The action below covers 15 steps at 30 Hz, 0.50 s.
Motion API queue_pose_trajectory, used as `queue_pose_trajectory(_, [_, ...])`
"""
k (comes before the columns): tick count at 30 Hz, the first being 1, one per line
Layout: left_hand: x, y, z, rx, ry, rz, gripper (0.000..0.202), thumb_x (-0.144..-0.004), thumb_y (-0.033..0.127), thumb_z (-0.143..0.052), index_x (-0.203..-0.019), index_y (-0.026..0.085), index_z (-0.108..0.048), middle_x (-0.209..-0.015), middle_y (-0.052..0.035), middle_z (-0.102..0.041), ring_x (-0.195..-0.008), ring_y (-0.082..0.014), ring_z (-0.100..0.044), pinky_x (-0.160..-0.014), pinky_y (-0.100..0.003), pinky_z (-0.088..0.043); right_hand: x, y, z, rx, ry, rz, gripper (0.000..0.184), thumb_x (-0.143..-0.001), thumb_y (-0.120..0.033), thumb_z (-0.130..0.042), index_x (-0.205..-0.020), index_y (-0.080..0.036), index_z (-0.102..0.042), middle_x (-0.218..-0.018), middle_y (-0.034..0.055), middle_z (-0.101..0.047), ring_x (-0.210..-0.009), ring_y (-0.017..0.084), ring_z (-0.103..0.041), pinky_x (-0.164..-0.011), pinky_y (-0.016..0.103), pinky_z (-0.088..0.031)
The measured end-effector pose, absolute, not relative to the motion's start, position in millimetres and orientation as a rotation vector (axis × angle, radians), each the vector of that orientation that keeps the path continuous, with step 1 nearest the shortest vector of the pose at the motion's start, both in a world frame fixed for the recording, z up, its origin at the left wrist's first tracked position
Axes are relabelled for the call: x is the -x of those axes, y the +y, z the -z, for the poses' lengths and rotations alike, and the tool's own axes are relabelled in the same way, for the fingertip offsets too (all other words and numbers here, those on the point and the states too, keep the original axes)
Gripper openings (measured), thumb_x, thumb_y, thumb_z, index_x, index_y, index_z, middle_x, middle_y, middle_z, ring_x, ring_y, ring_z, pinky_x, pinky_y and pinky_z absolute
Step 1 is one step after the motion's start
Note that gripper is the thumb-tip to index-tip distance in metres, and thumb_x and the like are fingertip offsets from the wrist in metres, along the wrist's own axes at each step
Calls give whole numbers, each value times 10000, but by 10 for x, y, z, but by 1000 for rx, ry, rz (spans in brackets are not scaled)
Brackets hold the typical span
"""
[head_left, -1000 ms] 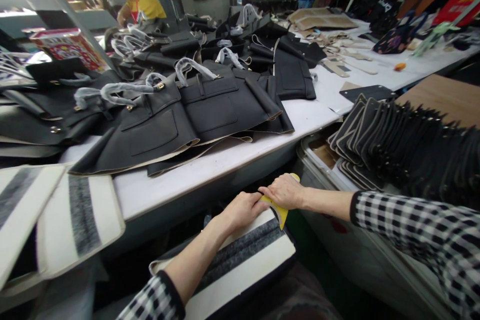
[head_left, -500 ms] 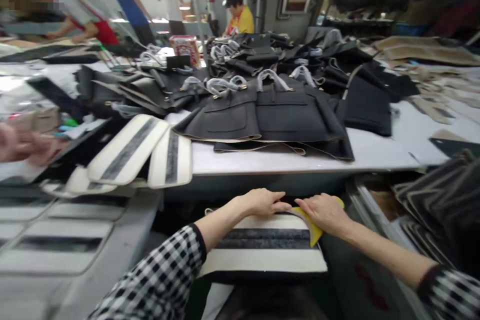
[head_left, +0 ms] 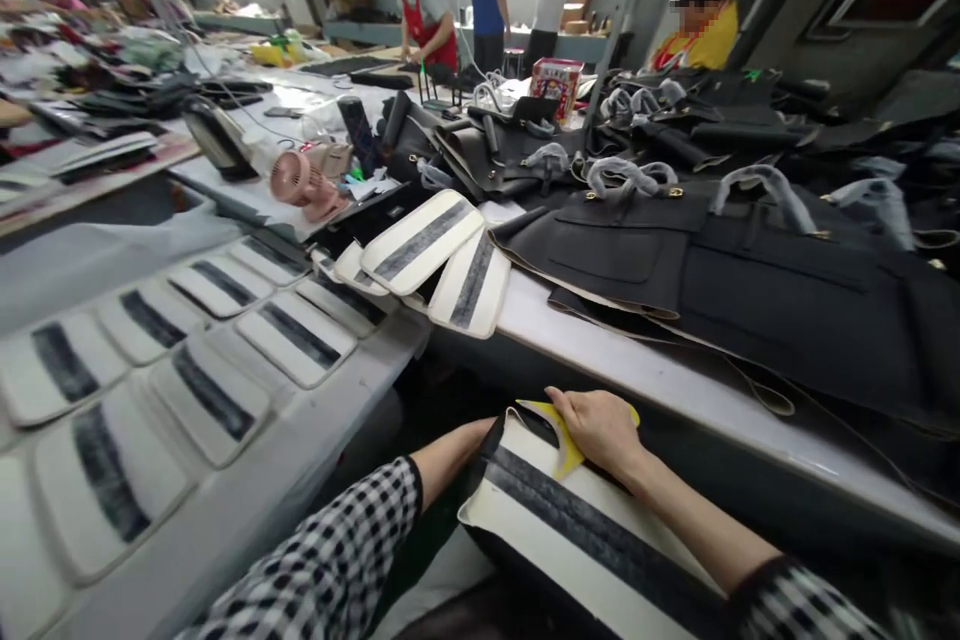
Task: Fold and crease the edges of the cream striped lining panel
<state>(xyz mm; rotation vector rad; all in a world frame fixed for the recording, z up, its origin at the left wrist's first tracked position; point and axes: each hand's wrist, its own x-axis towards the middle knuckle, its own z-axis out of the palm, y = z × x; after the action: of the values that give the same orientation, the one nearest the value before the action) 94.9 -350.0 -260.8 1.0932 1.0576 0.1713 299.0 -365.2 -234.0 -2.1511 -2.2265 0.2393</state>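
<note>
On my lap lies a cream panel (head_left: 540, 540) with a dark glue stripe down its middle. My right hand (head_left: 600, 428) rests closed on its far end, pressing a yellow scraper (head_left: 561, 442) onto it. My left hand is hidden behind the panel's left edge; only the forearm (head_left: 446, 455) and checked sleeve show, so its fingers cannot be seen. The white table's edge (head_left: 637, 370) runs just beyond my hands.
Several cream panels with dark stripes (head_left: 210, 390) lie spread over the grey surface at left, more stacked (head_left: 420, 240) at the table corner. Black bag pieces with wrapped handles (head_left: 750, 270) cover the table at right. A pink fan (head_left: 296, 182) and people stand further back.
My view has swung left. The panel now lies slanted, my left hand has slipped from its top to behind its left edge, and my right hand stays on the scraper.
</note>
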Motion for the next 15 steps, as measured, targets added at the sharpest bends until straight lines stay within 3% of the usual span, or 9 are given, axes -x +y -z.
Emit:
queue_pose_trajectory(8, [-932, -3532, 2717, -730, 1139, -419, 506, -704, 569, -730, -939, 123, -687, -875, -123, -710, -997, -311, -634, -865, -353, -490, -2782, -3179, 2232, 1721, -2516, -82, 604, -1019, -488, -312, -643, -178, -669, -686, 77, -705, -685, 183, -642, -682, 317, -320])
queue_pose_trajectory(15, [-901, -3540, 2970, -537, 1163, -498, 468, -680, 525, -773, -895, 120, -683, -851, -101, -697, -1011, -302, -605, -934, -356, -445, -2595, -2737, 2188, 1149, -2758, -132, 592, -1005, -510, -352, -621, -164, -642, -645, 64, -667, -652, 147, -570, -701, 323, -294])
